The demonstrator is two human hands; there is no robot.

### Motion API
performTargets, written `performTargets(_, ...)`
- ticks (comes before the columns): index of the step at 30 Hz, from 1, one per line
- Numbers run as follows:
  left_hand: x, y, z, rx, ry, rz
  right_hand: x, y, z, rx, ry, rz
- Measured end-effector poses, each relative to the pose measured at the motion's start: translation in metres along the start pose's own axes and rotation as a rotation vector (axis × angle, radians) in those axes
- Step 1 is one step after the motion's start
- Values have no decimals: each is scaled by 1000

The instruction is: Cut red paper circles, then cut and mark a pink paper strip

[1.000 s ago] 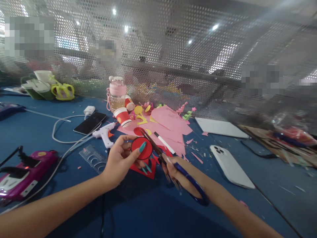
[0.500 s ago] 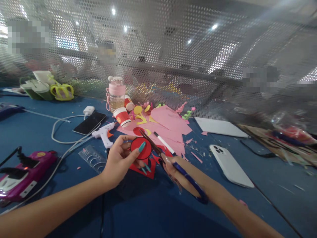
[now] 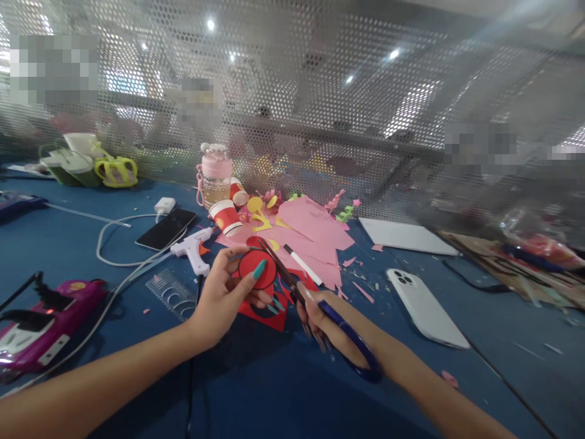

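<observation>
A red paper circle (image 3: 250, 268) with a dark outline is pinched in my left hand (image 3: 222, 294), its thumb lying across the front. My right hand (image 3: 325, 314) grips blue-handled scissors (image 3: 350, 335), whose blades point up and left along the circle's right edge. Whether the blades touch the paper I cannot tell. Below my left fingers lies a red paper sheet (image 3: 275, 321) with a round hole showing dark. Pink paper (image 3: 313, 228) spreads behind both hands, and a white marker with a black cap (image 3: 304, 265) rests on it.
A white glue gun (image 3: 194, 250), a clear stencil (image 3: 170, 292) and a black phone (image 3: 167, 229) lie left. A purple power strip (image 3: 59, 320) sits nearer. Paper cups (image 3: 225, 217) and a pink-lidded bottle (image 3: 216, 177) stand behind. A white phone (image 3: 425, 308) lies right.
The red circle and my left hand have shifted very slightly left. My right hand stays nearly in place with the scissors, which are a touch lower.
</observation>
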State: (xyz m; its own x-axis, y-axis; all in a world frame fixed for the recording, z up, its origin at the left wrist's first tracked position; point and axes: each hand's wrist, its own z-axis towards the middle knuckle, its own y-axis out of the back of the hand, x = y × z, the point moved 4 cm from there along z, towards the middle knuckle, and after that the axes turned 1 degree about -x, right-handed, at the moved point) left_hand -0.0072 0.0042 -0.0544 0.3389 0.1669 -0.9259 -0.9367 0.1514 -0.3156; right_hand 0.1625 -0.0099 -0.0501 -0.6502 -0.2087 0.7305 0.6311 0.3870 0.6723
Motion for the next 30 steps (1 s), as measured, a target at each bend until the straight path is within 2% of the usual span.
performTargets(3,0,0,0,-9,-2,10,6,1,-2,-18,53,25)
performTargets(13,2,2,0,4,13,35,5,-8,-5,-104,51,96)
performTargets(18,3,1,0,35,14,35,11,-5,-9,-59,60,88)
performTargets(30,2,1,-2,63,-37,8,13,-2,-11,-86,120,61)
